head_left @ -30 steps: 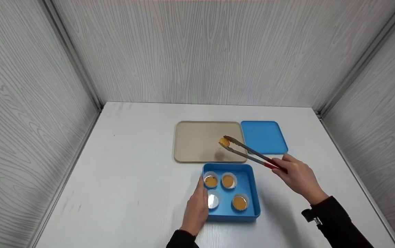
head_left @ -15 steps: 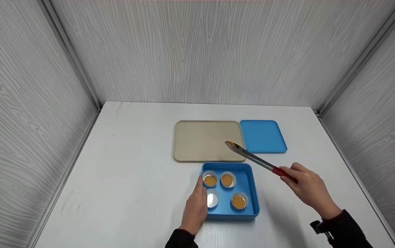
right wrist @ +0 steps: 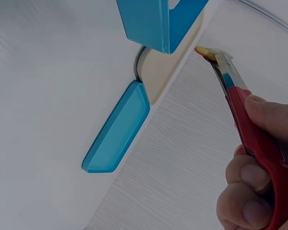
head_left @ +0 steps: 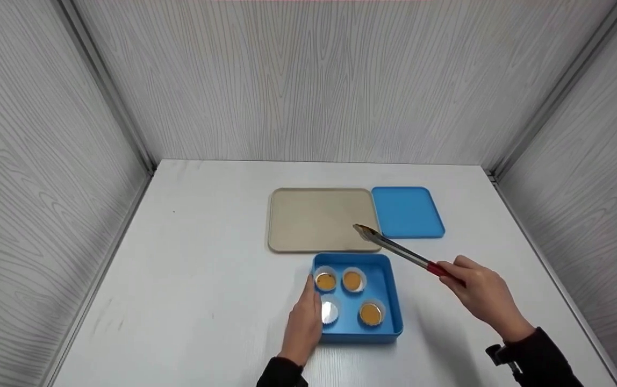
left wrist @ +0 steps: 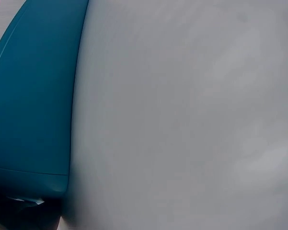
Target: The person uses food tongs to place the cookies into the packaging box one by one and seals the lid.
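My left hand (head_left: pixel 304 322) rests along the left wall of a blue box (head_left: pixel 362 338), its fingers straight; the thumb is hidden. In the left wrist view, the box's side (left wrist: pixel 33 105) stands on the white surface. Three small pleated cups in the box hold round orange-yellow pieces (head_left: pixel 371 314); another cup (head_left: pixel 330 310), near my left fingers, looks white inside. With my right hand (head_left: pixel 483 293) I grip red-handled metal tongs (head_left: pixel 402 251), raised beyond the box and pressed together. A small orange-yellow piece (right wrist: pixel 204 51) is pinched at their tips in the right wrist view.
Behind the box lies a beige tray (head_left: pixel 314 217). A flat blue tray or lid (head_left: pixel 408 212) sits against its right side. Pale wood-grain walls (head_left: pixel 308 80) enclose the white table (head_left: pixel 206 258) at the back and both sides.
The tongs, with the piece at their tips, have turned so their arms line up, and my right hand has drawn slightly right and down. My left hand stays at the box.
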Available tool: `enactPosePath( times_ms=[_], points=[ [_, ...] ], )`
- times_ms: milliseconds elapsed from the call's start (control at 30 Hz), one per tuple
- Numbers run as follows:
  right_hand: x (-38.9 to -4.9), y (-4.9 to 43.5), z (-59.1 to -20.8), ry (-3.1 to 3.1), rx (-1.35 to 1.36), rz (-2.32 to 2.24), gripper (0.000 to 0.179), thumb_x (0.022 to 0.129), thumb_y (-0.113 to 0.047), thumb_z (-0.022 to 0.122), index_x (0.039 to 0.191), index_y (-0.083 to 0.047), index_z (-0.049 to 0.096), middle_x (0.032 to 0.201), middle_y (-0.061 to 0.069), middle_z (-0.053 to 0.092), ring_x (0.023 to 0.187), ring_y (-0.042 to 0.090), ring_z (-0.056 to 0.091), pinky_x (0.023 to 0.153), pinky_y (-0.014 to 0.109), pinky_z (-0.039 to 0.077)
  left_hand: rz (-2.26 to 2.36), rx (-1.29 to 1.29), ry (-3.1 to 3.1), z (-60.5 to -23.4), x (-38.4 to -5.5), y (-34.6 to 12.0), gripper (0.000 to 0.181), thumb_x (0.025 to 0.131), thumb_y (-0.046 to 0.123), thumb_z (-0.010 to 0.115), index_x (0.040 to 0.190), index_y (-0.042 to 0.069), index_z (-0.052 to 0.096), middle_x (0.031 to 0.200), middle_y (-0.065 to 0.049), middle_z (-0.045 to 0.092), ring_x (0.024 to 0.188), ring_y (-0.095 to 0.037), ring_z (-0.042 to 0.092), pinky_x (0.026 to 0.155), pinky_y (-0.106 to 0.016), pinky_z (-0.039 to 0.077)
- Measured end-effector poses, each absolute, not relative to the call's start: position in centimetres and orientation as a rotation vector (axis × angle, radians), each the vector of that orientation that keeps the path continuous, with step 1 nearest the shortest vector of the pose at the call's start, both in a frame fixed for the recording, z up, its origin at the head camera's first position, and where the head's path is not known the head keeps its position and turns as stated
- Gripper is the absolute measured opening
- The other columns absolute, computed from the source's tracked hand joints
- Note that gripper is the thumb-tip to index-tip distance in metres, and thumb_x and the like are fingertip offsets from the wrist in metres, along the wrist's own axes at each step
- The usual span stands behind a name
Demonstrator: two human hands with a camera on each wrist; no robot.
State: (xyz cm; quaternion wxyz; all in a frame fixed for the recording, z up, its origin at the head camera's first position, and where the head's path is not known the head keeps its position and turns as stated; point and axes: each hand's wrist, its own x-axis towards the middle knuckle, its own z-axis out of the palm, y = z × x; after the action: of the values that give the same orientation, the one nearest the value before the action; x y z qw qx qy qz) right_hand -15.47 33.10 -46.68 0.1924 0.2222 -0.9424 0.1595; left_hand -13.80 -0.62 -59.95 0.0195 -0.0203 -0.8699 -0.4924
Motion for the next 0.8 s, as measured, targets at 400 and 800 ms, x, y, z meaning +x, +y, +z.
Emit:
enactPosePath(
  times_ms=[400,800],
  points=[
    [-13.2,32.3,-46.5,-2.551,0.722,0.538,0.036,0.073,0.004,0.087,0.108,-0.004,0.080,0.083,-0.009,0.058,0.065,-0.003,0.040,0.053,0.014,0.035,-1.526,-0.065,-2.701,-59.9,-13.6,-0.7,0.054,0.113,0.023,0.034,0.160,-0.001,0.025,0.164,-0.012,0.035,0.148,-0.027,0.037,0.119,-0.047,0.034],
    [-10.3,31.1,-47.3,-2.655,0.718,0.621,0.035,0.074,0.004,0.087,0.107,-0.007,0.081,0.083,-0.015,0.056,0.064,-0.005,0.041,0.052,0.015,0.040,-1.517,-0.084,-2.701,-60.0,-13.7,-0.8,0.054,0.113,0.022,0.034,0.160,-0.003,0.024,0.163,-0.015,0.035,0.147,-0.030,0.039,0.119,-0.048,0.035]
  ],
)
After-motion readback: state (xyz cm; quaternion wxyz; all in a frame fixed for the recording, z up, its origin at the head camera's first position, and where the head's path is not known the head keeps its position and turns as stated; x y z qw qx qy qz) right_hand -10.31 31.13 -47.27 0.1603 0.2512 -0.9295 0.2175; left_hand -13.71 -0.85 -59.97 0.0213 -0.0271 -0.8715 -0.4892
